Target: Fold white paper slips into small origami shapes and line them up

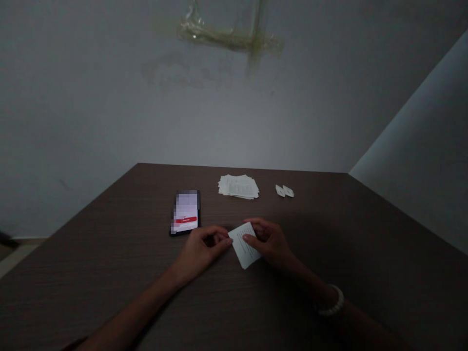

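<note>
A small white sheet of printed paper (pixel 242 250) is held between both hands above the dark wooden table (pixel 120 234). My left hand (pixel 204 246) pinches its upper left corner between thumb and fingers. On the other side, my right hand (pixel 268 241) grips the sheet with the thumb on the printed face and the fingers behind it. Whether the paper is folded or in layers, I cannot tell. Beyond the hands lies a loose stack of printed papers (pixel 239 187). Two small folded white paper pieces (pixel 284 191) rest to the right of that stack.
A phone (pixel 185 212) with a lit screen, partly pixelated, lies just beyond my left hand. The table's far edge meets a grey wall (pixel 234 122) bearing strips of yellowish tape (pixel 226 40). At the right, a pale slanted surface (pixel 420 126) borders the table.
</note>
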Demonstrator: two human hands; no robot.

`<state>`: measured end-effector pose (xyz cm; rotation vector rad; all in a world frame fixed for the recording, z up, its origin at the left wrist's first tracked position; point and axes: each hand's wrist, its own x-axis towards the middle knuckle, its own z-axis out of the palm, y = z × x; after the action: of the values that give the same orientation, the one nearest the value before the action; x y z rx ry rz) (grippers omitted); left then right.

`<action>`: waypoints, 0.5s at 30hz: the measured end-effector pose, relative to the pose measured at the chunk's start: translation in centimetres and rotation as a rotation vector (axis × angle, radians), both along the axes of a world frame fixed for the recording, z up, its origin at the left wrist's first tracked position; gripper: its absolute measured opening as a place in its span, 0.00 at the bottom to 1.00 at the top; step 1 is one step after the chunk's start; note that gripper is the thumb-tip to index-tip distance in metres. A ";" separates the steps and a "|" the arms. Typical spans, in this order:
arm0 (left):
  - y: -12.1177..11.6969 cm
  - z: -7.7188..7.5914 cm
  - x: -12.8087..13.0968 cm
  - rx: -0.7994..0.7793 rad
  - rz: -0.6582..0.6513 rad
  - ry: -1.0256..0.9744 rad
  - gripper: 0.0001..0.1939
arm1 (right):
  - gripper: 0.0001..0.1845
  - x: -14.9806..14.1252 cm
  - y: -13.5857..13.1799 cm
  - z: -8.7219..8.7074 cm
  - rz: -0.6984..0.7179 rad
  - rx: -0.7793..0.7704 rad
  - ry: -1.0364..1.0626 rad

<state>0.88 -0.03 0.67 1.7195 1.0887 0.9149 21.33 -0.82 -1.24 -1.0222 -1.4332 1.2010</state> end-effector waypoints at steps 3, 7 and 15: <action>0.0 -0.1 0.0 0.009 0.030 0.002 0.11 | 0.17 0.0 0.0 0.1 -0.012 0.013 -0.022; -0.1 -0.2 -0.2 0.039 0.056 0.016 0.12 | 0.17 0.0 0.0 -0.1 -0.006 0.016 -0.013; -0.1 -0.1 -0.2 0.143 0.103 0.059 0.09 | 0.18 -0.1 0.0 0.0 -0.004 0.010 0.012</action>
<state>0.71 -0.16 0.54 1.8305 1.1846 1.0339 21.24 -0.85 -1.28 -1.0091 -1.4265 1.1944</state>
